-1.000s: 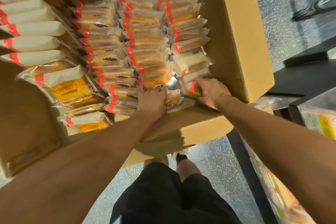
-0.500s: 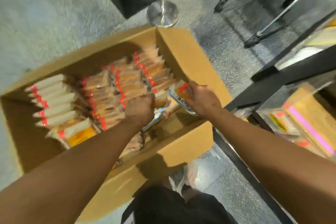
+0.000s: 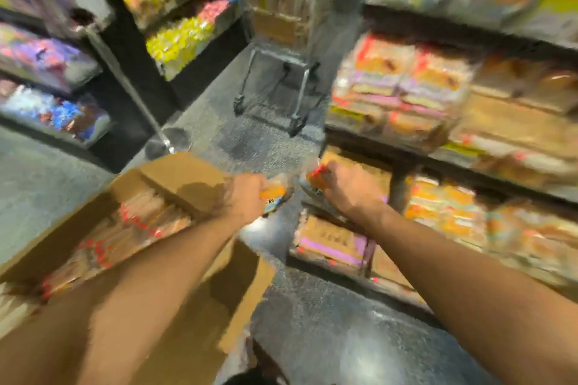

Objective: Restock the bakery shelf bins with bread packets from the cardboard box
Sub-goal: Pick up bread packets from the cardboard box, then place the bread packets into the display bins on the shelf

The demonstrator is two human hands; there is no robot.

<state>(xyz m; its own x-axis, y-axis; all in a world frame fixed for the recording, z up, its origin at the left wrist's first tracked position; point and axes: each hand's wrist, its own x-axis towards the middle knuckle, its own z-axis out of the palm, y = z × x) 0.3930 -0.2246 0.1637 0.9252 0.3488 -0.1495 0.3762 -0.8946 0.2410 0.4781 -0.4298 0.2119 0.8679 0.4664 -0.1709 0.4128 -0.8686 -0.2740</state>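
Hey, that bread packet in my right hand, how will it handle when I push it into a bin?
The bread packet is probably light, since the right hand grips it alone. Its glossy film wrapper looks slippery and soft, so it may crumple.

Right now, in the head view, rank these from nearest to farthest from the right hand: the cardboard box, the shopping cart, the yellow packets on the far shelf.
From the right hand, which grips a bread packet:
1. Cardboard box, low on the left, beside the left hand.
2. Shopping cart, ahead up the aisle, centre.
3. Yellow packets, on the far shelf, upper left, past the cart.
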